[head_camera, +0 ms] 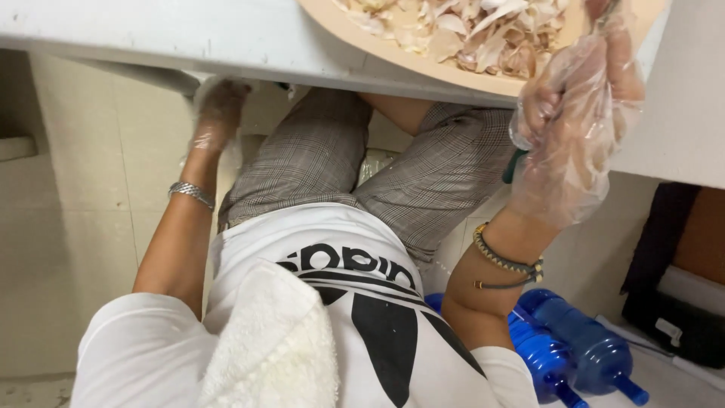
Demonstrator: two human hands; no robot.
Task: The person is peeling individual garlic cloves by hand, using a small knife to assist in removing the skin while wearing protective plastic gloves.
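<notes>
My left hand [217, 112], in a clear plastic glove with a silver bracelet at the wrist, reaches down below the edge of the white table [151, 38]; its fingers are blurred and partly hidden under the table. My right hand [574, 113], also gloved in loose clear plastic, is closed around a green-handled tool [514, 166] whose end I cannot see. It sits at the rim of a tan tray [423, 64] heaped with pale garlic skins [468, 30].
I am seated in checked shorts and a white shirt, with a white towel [276, 347] on my chest. Two blue water bottles [574, 347] lie on the floor at the right, next to a dark bag [680, 302]. Beige tiles cover the floor on the left.
</notes>
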